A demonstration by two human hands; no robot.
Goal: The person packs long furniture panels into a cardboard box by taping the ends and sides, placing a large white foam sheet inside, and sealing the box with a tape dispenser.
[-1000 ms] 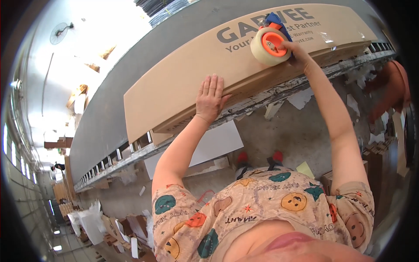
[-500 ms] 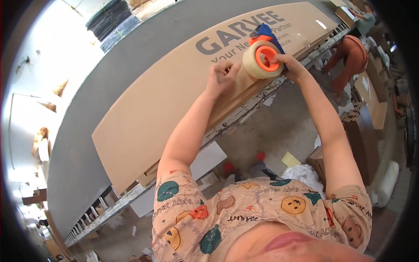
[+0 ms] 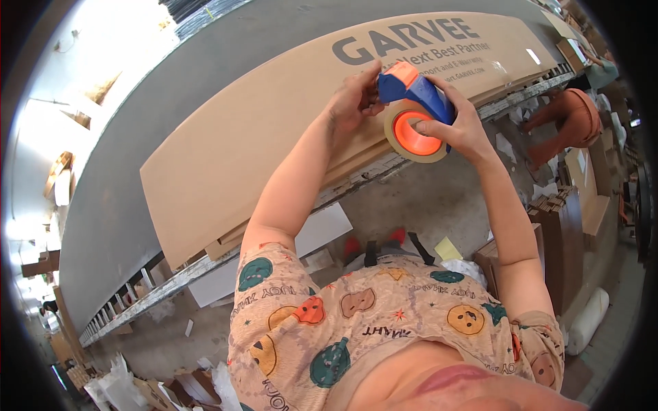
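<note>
A blue and orange tape dispenser (image 3: 433, 100) is in my right hand (image 3: 462, 127). The fingers wrap its blue body, and the thumb lies at the orange hub of the tape roll (image 3: 416, 133). My left hand (image 3: 356, 99) is at the dispenser's front end, its fingers curled close against the blue head; what they grip is hidden. Below both hands lies a long, flat brown cardboard box (image 3: 253, 137) with dark print, and the dispenser is held above its near edge.
The box rests on a long grey table (image 3: 103, 226) with a pale, worn near edge. Beyond its right end a person in rust-coloured clothes (image 3: 572, 116) bends over. Brown cartons (image 3: 558, 240) and a white roll (image 3: 589, 318) stand at the right. White sheets lie under the table edge.
The dispenser has turned so its orange-topped head points left toward my left hand. My left hand has moved up to meet it. The view has shifted slightly.
</note>
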